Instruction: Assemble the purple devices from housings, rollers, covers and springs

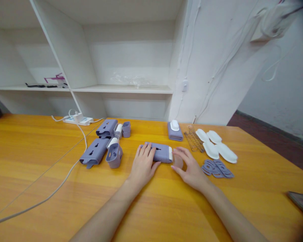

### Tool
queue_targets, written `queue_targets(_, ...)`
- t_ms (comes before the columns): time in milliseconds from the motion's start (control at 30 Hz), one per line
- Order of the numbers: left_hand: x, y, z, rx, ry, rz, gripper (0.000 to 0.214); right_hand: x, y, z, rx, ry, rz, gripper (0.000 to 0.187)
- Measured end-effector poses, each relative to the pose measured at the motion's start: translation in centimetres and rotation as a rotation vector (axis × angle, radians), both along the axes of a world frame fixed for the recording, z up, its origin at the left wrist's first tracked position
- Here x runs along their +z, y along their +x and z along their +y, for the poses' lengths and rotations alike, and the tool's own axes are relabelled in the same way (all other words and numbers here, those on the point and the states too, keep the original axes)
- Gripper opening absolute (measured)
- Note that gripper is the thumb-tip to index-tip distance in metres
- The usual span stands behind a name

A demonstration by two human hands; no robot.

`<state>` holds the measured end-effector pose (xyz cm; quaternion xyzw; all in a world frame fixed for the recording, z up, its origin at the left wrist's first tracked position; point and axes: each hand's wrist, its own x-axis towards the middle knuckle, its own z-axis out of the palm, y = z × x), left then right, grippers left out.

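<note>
My left hand (143, 162) lies over the left part of a purple plastic housing (163, 153) on the table, gripping it with fingers on top and thumb along the near side. Keyhole slots show on its upper face, and a white cap (170, 154) closes its right end. Beside that cap, my right hand (190, 168) curls thumb and fingers around a translucent-looking cup (178, 162), blurred at its edges. Whether the cup touches the cap I cannot tell. Closest to my right hand lie several flat purple cut-out pieces (217, 168).
Left are two purple housings (94, 152) with purple cups (114, 156) and white parts. Behind stands another housing (175, 134) with a white piece on top. At right lie springs (194, 139) and white oval covers (227, 153). A cable (65, 181) crosses the table from a power strip (84, 121).
</note>
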<state>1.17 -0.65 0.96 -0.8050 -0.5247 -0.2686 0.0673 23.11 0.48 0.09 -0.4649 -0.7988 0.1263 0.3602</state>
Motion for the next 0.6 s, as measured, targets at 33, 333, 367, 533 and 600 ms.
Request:
queue_targets(33,0.0,0.0,0.0,-0.001,0.002,0.0,0.046,-0.1,0.1,0.1,-0.007,-0.012,0.001,0.045)
queue_targets(333,-0.2,-0.1,0.2,-0.018,-0.004,-0.017,0.046,0.2,0.1,0.1,0.062,-0.071,-0.061,0.06)
queue_targets(367,-0.2,0.0,0.2,-0.019,-0.007,-0.022,0.046,0.3,0.1,0.0,0.08,-0.085,-0.08,0.058)
queue_targets(533,-0.2,0.0,0.2,-0.04,-0.027,-0.069,0.044,-0.2,0.2,0.2,0.093,-0.063,-0.095,0.064)
queue_targets(600,0.1,0.1,0.0,-0.038,-0.028,-0.076,0.04,-0.8,0.3,0.5,0.053,-0.045,-0.088,0.067)
